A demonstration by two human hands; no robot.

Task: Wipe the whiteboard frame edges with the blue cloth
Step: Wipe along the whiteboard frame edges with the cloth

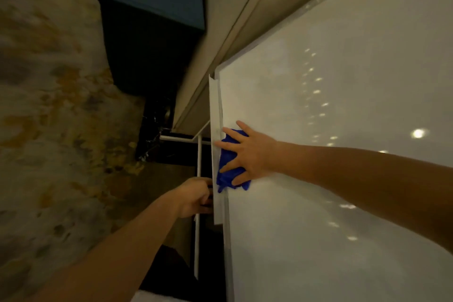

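The right hand (247,154) presses the blue cloth (229,169) flat under splayed fingers (226,146); nothing is pinched, so the cloth is held only by palm pressure against the whiteboard (331,154), with the fingertips reaching its frame edge (226,216). Just beyond those fingertips runs the tray ledge (215,130). The left hand (196,197) curls round that ledge's outer side, clenched on it. Likely trouble: with no real grasp, the cloth may bunch or slide out from the palm, and a hard push could rock the board. Behind the ledge, the stand's white bars (198,179) crowd the left hand. Farther out lies the patterned carpet (49,105).
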